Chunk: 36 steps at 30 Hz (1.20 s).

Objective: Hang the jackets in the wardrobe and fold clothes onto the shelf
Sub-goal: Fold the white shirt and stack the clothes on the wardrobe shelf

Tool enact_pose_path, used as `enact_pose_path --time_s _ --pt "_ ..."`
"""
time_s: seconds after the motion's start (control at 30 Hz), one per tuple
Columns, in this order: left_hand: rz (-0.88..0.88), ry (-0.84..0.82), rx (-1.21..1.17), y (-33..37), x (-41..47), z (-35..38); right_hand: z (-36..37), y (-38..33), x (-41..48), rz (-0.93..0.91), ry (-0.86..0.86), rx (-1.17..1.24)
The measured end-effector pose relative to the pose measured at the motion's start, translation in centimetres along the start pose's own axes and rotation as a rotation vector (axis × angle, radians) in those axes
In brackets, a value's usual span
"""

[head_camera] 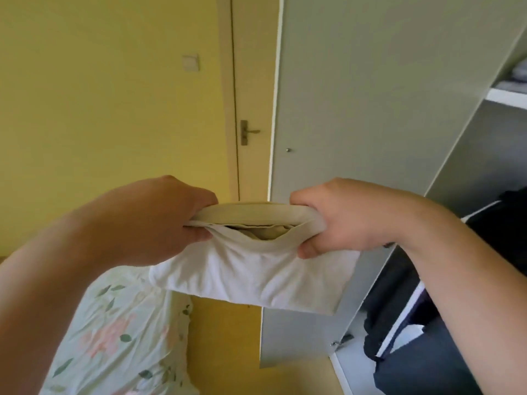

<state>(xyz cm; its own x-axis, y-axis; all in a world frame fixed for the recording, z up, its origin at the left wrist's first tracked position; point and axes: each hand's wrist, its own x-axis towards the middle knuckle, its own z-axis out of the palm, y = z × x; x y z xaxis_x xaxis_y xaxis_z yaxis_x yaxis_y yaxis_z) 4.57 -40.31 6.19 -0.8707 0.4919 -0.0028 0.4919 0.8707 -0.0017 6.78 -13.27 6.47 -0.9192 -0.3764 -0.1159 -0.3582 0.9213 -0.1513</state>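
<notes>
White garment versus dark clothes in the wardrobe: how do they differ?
Colour: the white garment is pale, the dark clothes are black or navy. Pose: the white garment is folded; the dark clothes appear to hang. Place: left hand and right hand grip the garment in front of the open wardrobe door; the dark clothes are inside. Both are clothing.

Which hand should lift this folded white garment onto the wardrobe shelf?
Probably the right hand: it grips the folded white cloth garment on the side nearer the white wardrobe shelf at upper right. The left hand grips the far end.
</notes>
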Motion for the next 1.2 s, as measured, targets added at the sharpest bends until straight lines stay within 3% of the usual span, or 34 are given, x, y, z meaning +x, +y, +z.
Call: enact_pose_path --time_s 0.23,0.4,0.63,0.87,1.07,1.2 --pt "0.291 -0.106 -0.003 5.9 7.4 -1.4 -1.1 5.8 -5.3 0.253 -0.035 -0.025" --pt "0.536 -0.077 0.067 11.0 12.2 -2.5 -1.8 8.4 -10.0 0.516 0.002 -0.024" --pt "0.907 0.074 0.146 18.7 16.6 -4.3 -2.3 7.9 -16.8 0.864 0.074 0.028" --pt "1.068 0.285 -0.051 25.1 19.6 -4.3 -3.0 6.1 -21.9 1.2 0.209 0.004" --pt "1.15 0.345 -0.405 28.5 21.6 -6.8 -7.0 4.6 -25.9 1.368 0.568 -0.039" --pt "1.184 0.328 -0.605 30.8 22.4 -9.0 -11.5 4.9 -27.3 1.355 0.769 -0.184"
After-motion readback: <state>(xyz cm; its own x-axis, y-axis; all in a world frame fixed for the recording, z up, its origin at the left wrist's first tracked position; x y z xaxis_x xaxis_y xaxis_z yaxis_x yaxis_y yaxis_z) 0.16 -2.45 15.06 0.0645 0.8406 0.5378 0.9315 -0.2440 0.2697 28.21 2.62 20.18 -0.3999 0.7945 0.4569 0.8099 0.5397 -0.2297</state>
